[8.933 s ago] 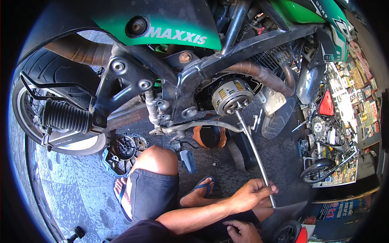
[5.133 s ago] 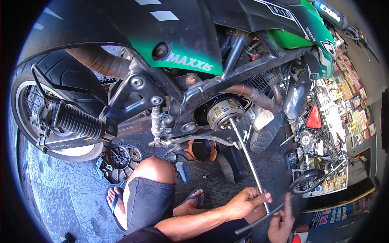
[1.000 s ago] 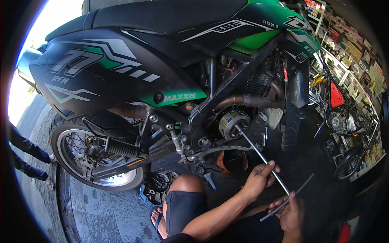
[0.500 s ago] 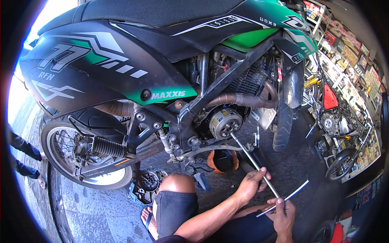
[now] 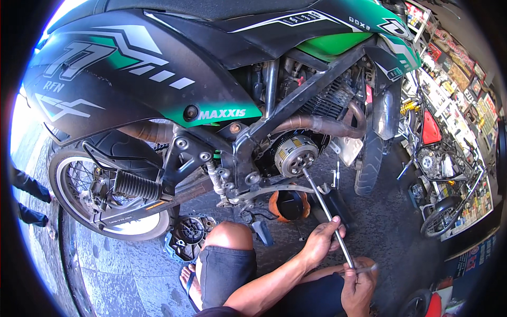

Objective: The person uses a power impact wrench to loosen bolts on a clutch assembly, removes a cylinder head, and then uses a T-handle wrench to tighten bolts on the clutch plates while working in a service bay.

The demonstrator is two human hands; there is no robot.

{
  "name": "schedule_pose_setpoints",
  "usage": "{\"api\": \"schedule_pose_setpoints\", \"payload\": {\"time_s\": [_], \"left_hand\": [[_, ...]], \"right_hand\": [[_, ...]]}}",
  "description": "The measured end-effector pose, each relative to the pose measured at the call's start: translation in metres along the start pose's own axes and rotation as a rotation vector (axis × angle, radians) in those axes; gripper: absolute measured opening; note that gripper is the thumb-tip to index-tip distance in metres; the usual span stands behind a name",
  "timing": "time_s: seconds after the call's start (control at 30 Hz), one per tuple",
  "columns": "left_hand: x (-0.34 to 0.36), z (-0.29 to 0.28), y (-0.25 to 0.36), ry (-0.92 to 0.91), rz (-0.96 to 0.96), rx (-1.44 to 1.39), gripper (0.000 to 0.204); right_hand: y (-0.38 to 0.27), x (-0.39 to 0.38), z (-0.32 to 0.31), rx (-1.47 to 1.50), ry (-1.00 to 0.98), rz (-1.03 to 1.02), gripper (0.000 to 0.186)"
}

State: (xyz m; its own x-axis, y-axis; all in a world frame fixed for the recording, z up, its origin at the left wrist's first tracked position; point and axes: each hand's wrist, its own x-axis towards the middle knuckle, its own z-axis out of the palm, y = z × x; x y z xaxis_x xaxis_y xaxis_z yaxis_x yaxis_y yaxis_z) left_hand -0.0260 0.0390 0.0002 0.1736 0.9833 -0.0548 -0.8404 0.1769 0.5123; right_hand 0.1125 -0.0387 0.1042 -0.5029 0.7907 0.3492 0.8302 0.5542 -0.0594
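Note:
A long silver T-handle wrench (image 5: 319, 196) slants down from the clutch basket (image 5: 296, 153) on the motorcycle's exposed engine side. Its far tip meets the lower part of the round clutch face, at one of the bolts there. Midway down the shaft, my left hand (image 5: 321, 244) is closed around it with the thumb on top. My right hand (image 5: 359, 288) grips the near end at the crossbar, which is smeared by motion. Some of the right fingers are hidden behind the handle.
Under the engine sits an orange-rimmed container (image 5: 289, 205) beside a black object (image 5: 338, 210). A removed engine cover (image 5: 191, 232) lies on the tiled floor by my foot. Another partly stripped motorcycle (image 5: 438, 153) stands at right. At far left, another person's legs (image 5: 31, 198) show.
The crossbar has turned from a clear slanted line to a blurred, foreshortened one. Both hands shifted slightly left, and the wrench stands a little steeper. Its tip stays at the clutch.

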Motion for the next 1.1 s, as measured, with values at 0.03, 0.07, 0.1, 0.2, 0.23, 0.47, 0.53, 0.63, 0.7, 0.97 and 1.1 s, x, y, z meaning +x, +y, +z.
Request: {"api": "schedule_pose_setpoints", "payload": {"time_s": [0.03, 0.07, 0.1, 0.2, 0.23, 0.47, 0.53, 0.63, 0.7, 0.97, 1.1], "left_hand": [[0.002, 0.003, 0.0, -0.004, 0.023, 0.027, 0.046], [0.003, 0.003, 0.003, -0.021, -0.001, 0.055, 0.046], [0.003, 0.006, 0.004, -0.008, -0.005, 0.074, 0.046], [0.002, 0.011, 0.0, -0.036, -0.04, 0.126, 0.043], [0.001, 0.011, -0.008, -0.097, -0.067, 0.136, 0.04], [-0.011, 0.023, -0.033, -0.237, -0.18, -0.042, 0.032], [-0.017, 0.018, -0.027, -0.268, -0.179, -0.055, 0.032], [-0.015, 0.014, -0.033, -0.296, -0.101, -0.079, 0.032], [-0.012, 0.022, -0.032, -0.324, -0.01, -0.058, 0.032], [-0.008, 0.027, -0.019, -0.259, -0.1, -0.068, 0.034], [-0.003, 0.026, -0.021, -0.194, -0.142, -0.007, 0.034]], "right_hand": [[0.008, -0.01, 0.01, 0.106, 0.028, 0.111, 0.032], [0.006, -0.011, 0.019, 0.219, 0.058, 0.216, 0.035], [0.005, -0.009, 0.022, 0.333, 0.087, 0.321, 0.038], [0.009, 0.0, 0.026, 1.136, 0.212, 0.81, 0.05], [0.015, 0.0, 0.028, 1.5, 0.202, 1.052, 0.05], [0.03, -0.018, 0.001, 1.932, -0.286, 0.521, 0.047], [0.029, -0.011, -0.005, 1.358, -0.074, 0.414, 0.053], [0.059, -0.009, -0.001, 1.086, -0.036, 0.528, 0.046], [0.075, -0.02, 0.009, 0.659, -0.055, 0.334, 0.053], [0.037, -0.005, 0.023, 0.411, 0.166, 0.417, 0.049], [0.063, -0.008, 0.04, 1.582, 0.013, 1.313, 0.044]]}}
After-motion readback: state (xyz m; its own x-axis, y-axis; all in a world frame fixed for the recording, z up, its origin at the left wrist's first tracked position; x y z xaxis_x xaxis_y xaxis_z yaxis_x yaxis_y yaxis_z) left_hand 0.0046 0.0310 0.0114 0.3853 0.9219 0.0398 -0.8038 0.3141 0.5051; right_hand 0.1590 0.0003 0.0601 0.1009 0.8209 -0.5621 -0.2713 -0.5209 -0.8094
